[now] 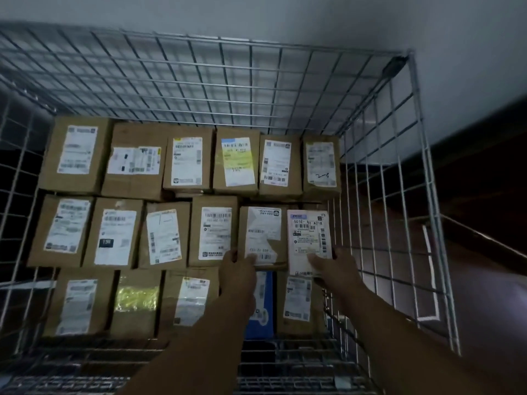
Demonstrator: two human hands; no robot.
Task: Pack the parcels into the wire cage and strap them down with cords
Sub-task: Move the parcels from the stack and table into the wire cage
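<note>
Parcels (pixel 188 163) fill the wire cage (pixel 216 84) in three rows, and bare mesh floor (pixel 285 366) shows nearest the person. The left hand (pixel 238 270) grips the torn-label parcel (pixel 262 238) at its near edge. The right hand (pixel 335 266) grips the pink-label parcel (pixel 309 238), close to the right cage wall. Lower layers are hidden, and most labels are too blurred to read.

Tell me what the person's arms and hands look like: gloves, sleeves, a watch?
No gloves: the left hand and right hand are bare. The left forearm and right forearm are bare too, no sleeve in view. No watch, ring or wristband shows, though the light is dim.
</note>
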